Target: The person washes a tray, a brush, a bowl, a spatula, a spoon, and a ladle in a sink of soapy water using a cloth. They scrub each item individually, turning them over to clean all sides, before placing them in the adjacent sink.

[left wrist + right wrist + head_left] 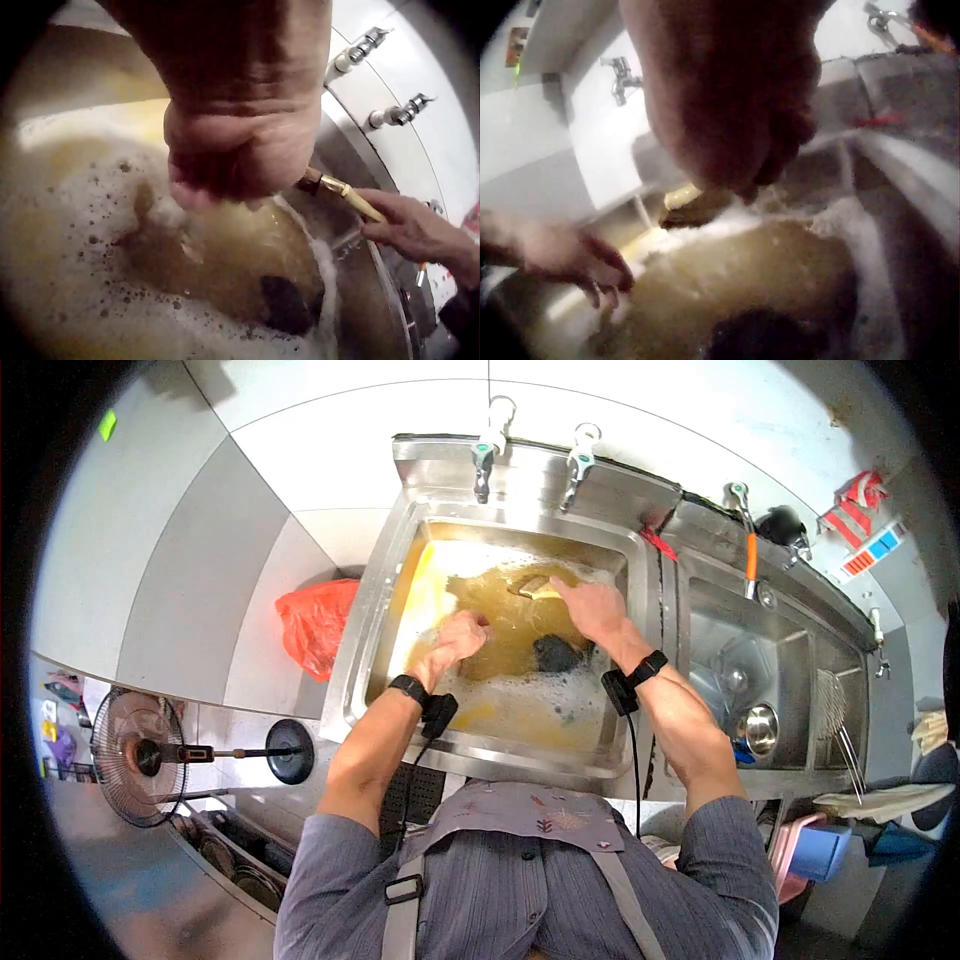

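Note:
The right hand (592, 610) (412, 229) (727, 135) grips the pale yellow handle of a brush (540, 590) (352, 196) (682, 198) above brownish, foamy water in a steel sink (370, 650). The brush's darker head points left. Left of it, the left hand (462, 635) (240, 161) (577, 259) hangs low over the water, its fingers loosely bent, with nothing visible in them. A dark object (556, 653) (286, 304) (761, 334) lies in the water, nearer the body than the brush. The left fingertips are partly hidden in the head view.
Two taps (484, 455) (578, 465) stand behind the sink. On the right, a second steel basin (715, 630) holds a metal bowl (760, 730) and a wire strainer (830, 705). A red plastic bag (315, 625) and a fan (140, 757) are to the left.

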Available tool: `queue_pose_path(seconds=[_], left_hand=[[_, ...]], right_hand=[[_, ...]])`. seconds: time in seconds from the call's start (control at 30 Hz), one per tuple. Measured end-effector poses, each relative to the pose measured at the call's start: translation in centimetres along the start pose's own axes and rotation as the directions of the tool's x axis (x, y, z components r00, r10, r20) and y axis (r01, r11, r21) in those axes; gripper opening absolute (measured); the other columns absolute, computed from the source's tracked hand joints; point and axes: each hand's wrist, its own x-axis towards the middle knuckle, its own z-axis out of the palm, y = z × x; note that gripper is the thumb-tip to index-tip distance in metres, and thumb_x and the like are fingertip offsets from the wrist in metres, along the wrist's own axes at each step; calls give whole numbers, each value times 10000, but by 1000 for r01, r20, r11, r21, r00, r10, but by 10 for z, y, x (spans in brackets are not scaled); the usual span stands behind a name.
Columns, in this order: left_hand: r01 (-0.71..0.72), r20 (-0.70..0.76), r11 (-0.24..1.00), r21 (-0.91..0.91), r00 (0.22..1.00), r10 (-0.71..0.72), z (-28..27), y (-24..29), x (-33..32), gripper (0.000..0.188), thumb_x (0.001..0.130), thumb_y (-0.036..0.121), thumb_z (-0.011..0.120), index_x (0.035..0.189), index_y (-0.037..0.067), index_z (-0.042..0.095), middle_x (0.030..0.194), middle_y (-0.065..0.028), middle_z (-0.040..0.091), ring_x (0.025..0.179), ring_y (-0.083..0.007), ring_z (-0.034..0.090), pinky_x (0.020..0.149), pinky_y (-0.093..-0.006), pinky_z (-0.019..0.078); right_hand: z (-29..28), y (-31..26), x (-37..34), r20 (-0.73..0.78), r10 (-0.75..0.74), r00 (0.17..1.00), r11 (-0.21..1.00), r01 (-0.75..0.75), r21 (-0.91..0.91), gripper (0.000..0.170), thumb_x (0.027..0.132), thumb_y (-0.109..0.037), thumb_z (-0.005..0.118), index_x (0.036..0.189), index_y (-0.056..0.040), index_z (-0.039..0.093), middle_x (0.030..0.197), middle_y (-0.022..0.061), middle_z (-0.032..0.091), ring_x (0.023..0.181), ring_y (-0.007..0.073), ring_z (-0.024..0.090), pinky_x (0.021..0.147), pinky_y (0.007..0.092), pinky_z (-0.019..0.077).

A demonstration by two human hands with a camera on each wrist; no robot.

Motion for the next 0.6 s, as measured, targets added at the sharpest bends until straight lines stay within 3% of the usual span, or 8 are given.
queue_pose_path(seconds=[0.07,0.1,0.23,0.3,0.4,0.47,0.53,0.6], left_hand=[[-136,-65,978,159,987,147,0,11,-9,358,905,296,634,1113,31,755,1099,-221,741,1035,-433,690,941,-487,534],[-137,-25,976,171,989,143,-2,18,-9,346,900,280,632,1115,38,756,1082,-238,735,1066,-426,682,943,-498,536],[-198,-65,959,202,975,214,1,40,-17,329,892,274,642,1081,31,755,1087,-254,724,1080,-426,677,949,-498,538],[-358,-139,897,258,905,401,10,41,-11,295,885,248,650,1053,28,752,1084,-268,713,1056,-434,679,939,-489,546],[-290,-113,925,245,939,324,14,53,-15,361,913,286,677,1147,12,711,1172,-238,689,1100,-429,659,954,-495,529],[-334,-83,911,244,928,362,21,47,-15,353,911,277,679,1147,17,713,1179,-237,684,1103,-431,658,952,-496,531],[-377,-60,891,251,913,403,20,49,-8,344,909,267,682,1147,21,714,1186,-237,680,1106,-433,656,950,-496,533],[-361,25,868,342,927,375,27,57,-9,330,907,261,684,1147,38,720,1171,-241,683,1075,-433,666,923,-495,546]], right_hand=[[-16,4,-14,-69,-72,995,996,68,-57,438,1004,-200,554,1439,-235,587,810,131,728,746,313,734,628,448,572],[-27,8,-20,-40,-94,995,996,93,-10,462,954,-231,624,1414,-242,590,846,136,723,765,346,717,638,475,561],[-65,15,-47,-28,-119,993,991,116,-71,500,939,-184,631,1430,-264,582,878,136,698,813,351,706,655,470,560],[-73,22,-65,-207,-170,964,984,155,-87,590,886,-110,635,1447,-285,573,905,145,648,845,359,687,675,461,563],[-54,51,-95,-203,-208,957,975,185,-126,672,830,-51,625,1453,-295,573,912,147,604,832,362,671,687,456,566],[-30,66,-111,-112,-150,982,976,128,-178,711,798,-32,624,1453,-308,579,902,151,609,832,355,675,701,452,571],[-39,65,-117,75,37,996,976,-20,-216,604,935,-41,520,1467,-325,560,988,163,657,910,349,696,771,457,590],[-47,58,-123,15,27,1000,985,-24,-171,589,951,-55,499,1471,-324,555,1032,180,668,936,357,705,781,452,596]])
